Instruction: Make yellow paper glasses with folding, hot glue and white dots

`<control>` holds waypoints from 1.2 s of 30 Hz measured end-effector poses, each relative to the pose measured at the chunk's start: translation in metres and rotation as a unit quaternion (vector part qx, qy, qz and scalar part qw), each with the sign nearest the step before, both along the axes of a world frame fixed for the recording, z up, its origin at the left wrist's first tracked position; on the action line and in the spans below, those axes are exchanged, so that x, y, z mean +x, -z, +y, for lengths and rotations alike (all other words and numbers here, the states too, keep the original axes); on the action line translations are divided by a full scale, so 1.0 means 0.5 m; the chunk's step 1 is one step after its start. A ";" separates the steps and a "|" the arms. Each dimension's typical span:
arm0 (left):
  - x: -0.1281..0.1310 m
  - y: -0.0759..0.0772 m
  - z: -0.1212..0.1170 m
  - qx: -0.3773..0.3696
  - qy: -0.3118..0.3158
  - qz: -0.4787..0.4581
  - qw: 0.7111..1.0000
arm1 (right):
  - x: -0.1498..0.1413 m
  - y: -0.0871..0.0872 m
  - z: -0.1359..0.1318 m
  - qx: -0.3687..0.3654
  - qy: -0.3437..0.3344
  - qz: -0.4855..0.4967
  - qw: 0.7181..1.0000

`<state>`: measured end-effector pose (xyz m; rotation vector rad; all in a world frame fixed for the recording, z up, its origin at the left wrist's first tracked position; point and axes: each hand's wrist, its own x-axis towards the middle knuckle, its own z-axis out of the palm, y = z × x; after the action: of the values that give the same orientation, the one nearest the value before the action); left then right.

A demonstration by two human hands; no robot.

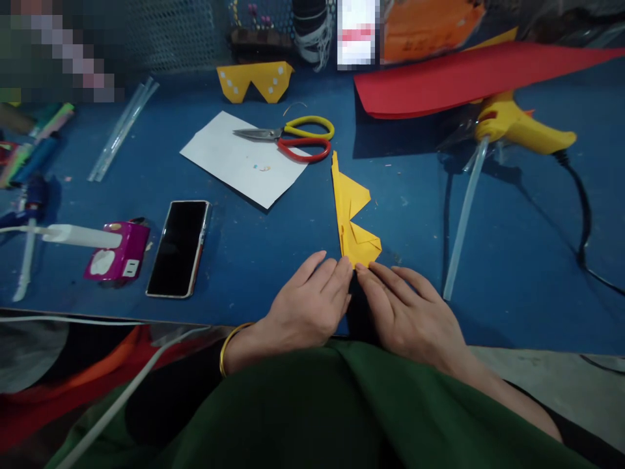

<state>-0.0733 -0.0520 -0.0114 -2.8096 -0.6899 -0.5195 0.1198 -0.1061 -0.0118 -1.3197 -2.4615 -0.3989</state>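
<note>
A folded yellow paper cutout (347, 202) lies on the blue table, its long straight edge on the left and two pointed flaps on the right. At its near end, my left hand (312, 296) presses the lower left corner with fingers drawn together. From the other side my right hand (415, 309) pinches the same end, thumb and fingertips against the paper. The fingertips partly cover that end. Just beyond the cutout are scissors (288, 137) with one yellow and one red handle, resting partly on a white paper sheet (244, 156).
Rightward are a yellow glue gun (517, 127) with a clear glue stick (466, 221) and a red sheet (439, 78). A phone (179, 247) and a magenta plug adapter (120, 251) lie left. Another yellow cutout (254, 81) with pale squares is at the back.
</note>
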 end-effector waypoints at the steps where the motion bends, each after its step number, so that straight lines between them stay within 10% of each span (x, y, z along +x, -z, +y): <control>1: 0.000 0.000 0.000 0.000 -0.003 0.000 1.000 | 0.001 0.001 -0.003 0.003 0.008 -0.001 1.000; 12: -0.008 0.008 -0.001 -0.100 -0.015 -0.047 0.994 | -0.015 0.012 0.000 0.059 0.005 -0.026 0.998; 36: -0.006 0.011 -0.008 -0.038 -0.042 -0.038 0.998 | -0.017 0.020 0.003 0.032 -0.010 0.027 0.999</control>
<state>-0.0761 -0.0560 -0.0170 -2.8287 -0.8579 -0.6004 0.1113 -0.1045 -0.0219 -1.2636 -2.3959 -0.4281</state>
